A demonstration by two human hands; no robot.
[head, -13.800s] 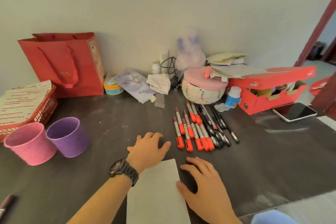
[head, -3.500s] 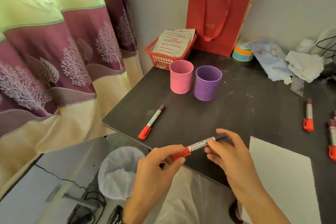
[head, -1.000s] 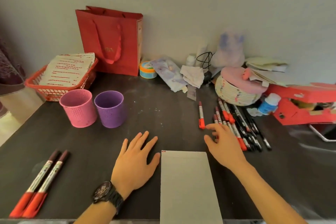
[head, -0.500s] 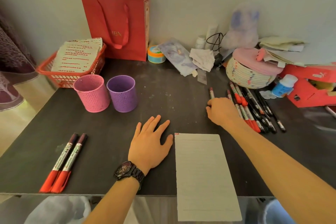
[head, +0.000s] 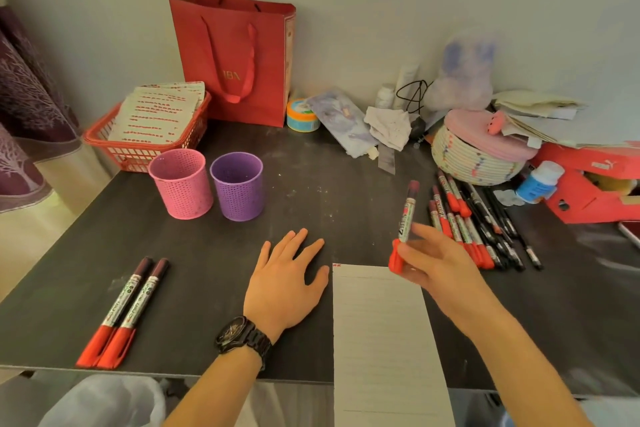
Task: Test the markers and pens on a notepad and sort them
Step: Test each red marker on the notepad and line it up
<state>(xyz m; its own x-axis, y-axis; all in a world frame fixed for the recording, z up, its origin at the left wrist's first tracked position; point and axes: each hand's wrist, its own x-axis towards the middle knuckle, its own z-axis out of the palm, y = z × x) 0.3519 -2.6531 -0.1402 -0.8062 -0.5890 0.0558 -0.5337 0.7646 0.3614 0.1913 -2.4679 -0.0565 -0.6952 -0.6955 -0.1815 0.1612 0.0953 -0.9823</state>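
Observation:
My right hand (head: 434, 262) pinches a red marker (head: 406, 220) near its red cap, holding it upright above the top edge of the lined notepad (head: 384, 340). My left hand (head: 287, 282) lies flat and spread on the dark table (head: 329, 204), just left of the notepad. Two red markers (head: 121, 314) lie side by side at the front left of the table. A pile of red markers and black pens (head: 474, 222) lies to the right of my right hand. A pink cup (head: 181, 184) and a purple cup (head: 238, 185) stand behind my left hand.
A red basket of papers (head: 145, 135) and a red gift bag (head: 239, 59) stand at the back left. A woven basket with a pink lid (head: 478, 159), a blue-capped bottle (head: 538, 182) and a red shoebox (head: 595, 180) crowd the back right. A bin with a liner (head: 104, 402) sits below the table's front edge.
My right hand has lifted one red marker off the table from beside the pile and brought it back towards the notepad. My left hand has stayed flat.

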